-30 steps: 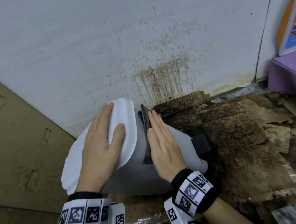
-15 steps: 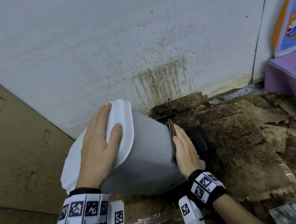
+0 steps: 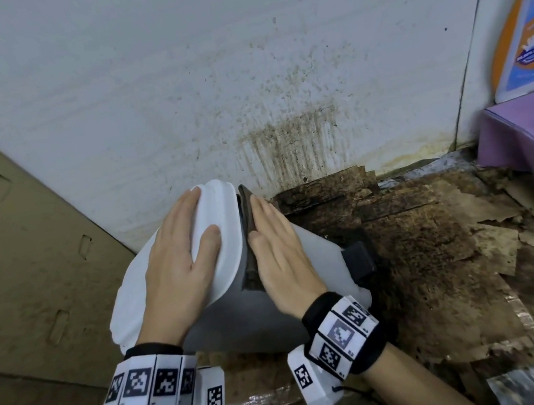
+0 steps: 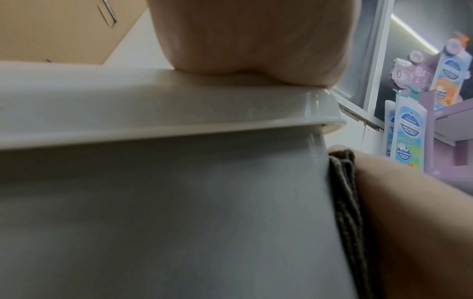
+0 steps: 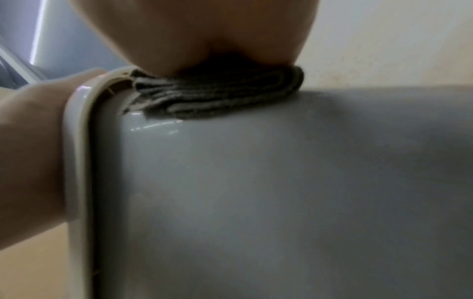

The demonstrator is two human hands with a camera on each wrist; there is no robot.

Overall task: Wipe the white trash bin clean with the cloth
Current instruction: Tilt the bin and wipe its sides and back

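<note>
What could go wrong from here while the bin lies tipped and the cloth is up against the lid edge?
1. The folded cloth sits right at the lid seam; another push that way might snag it under the rim.
2. The left hand only rests flat on the lid, so the tipped bin could roll or slide under wiping pressure.
3. The bin lies on stained cardboard; its underside may pick up grime again.

1. This looks like a shop's floor corner or back area: tall printed display boards with blue-and-orange product labels (image 4: pixel 409 129) stand on a lilac cardboard display stand (image 3: pixel 527 142).
2. A flat brown cardboard sheet (image 3: pixel 24 256) leans against the stained white wall (image 3: pixel 238 67).
3. Torn, dirt-soaked cardboard (image 3: pixel 438 246) covers the floor.
</note>
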